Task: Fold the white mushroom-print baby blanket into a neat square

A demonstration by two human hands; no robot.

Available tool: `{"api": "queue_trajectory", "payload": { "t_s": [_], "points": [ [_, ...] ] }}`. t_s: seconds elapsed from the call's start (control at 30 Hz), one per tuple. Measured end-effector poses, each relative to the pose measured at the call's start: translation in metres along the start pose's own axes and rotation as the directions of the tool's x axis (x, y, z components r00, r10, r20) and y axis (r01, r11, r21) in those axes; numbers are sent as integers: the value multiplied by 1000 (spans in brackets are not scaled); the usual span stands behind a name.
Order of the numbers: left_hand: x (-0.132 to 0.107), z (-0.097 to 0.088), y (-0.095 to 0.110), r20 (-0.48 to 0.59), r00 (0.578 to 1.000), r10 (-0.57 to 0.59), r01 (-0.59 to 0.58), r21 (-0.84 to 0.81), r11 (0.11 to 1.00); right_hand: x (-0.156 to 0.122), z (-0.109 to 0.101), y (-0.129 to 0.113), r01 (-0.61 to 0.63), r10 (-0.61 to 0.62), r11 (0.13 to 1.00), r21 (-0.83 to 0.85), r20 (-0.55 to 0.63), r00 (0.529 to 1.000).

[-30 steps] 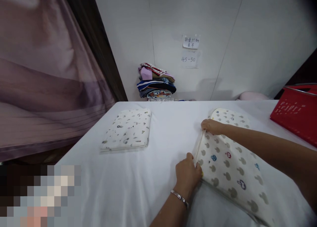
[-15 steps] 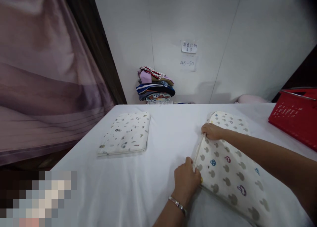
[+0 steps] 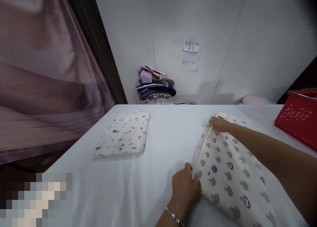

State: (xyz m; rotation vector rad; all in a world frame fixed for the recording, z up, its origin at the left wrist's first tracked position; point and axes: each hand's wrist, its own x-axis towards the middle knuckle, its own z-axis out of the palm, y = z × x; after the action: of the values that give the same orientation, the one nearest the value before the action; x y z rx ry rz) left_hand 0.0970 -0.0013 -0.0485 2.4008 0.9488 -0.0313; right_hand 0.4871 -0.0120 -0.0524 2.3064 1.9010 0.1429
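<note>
A white cloth with grey, blue and red mushroom-like or bunny-like prints (image 3: pixel 229 174) lies in folded layers on the right of the table. My left hand (image 3: pixel 185 184), with a silver bracelet at the wrist, grips the near end of its left edge between thumb and fingers. Farther up that same edge, my right hand (image 3: pixel 220 124) is closed on the layers near the far corner. To the left, apart from both hands, a flat folded white cloth with small dark prints (image 3: pixel 125 134) rests on the table.
The table has a white cover (image 3: pixel 170 134). Behind it stands a stack of folded fabrics (image 3: pixel 156 85) by the wall with paper signs (image 3: pixel 190 62). A red basket (image 3: pixel 297 116) sits at the right. A pinkish curtain (image 3: pixel 54 75) hangs at the left.
My right hand has moved away from me along the cloth's edge toward its far corner. My left hand keeps its hold at the near end. The view has shifted slightly.
</note>
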Motion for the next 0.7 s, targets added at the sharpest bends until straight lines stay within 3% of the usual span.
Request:
{"api": "queue_trajectory", "payload": {
  "t_s": [0.17,0.3,0.43,0.7],
  "points": [
    [0,-1,0,34,999,8,-7,-20,1000,10,8,12,-46,46,999,0,-31,998],
    [0,0,1,26,1000,-10,10,-11,1000,16,16,3,-76,76,997,-1,-54,996],
    [1,0,0,31,1000,-2,2,-5,1000,15,22,-6,-184,185,983,16,-89,979],
    [1,1,-1,18,1000,6,-6,-14,1000,2,30,2,-492,508,859,140,-115,854]
  ]
}}
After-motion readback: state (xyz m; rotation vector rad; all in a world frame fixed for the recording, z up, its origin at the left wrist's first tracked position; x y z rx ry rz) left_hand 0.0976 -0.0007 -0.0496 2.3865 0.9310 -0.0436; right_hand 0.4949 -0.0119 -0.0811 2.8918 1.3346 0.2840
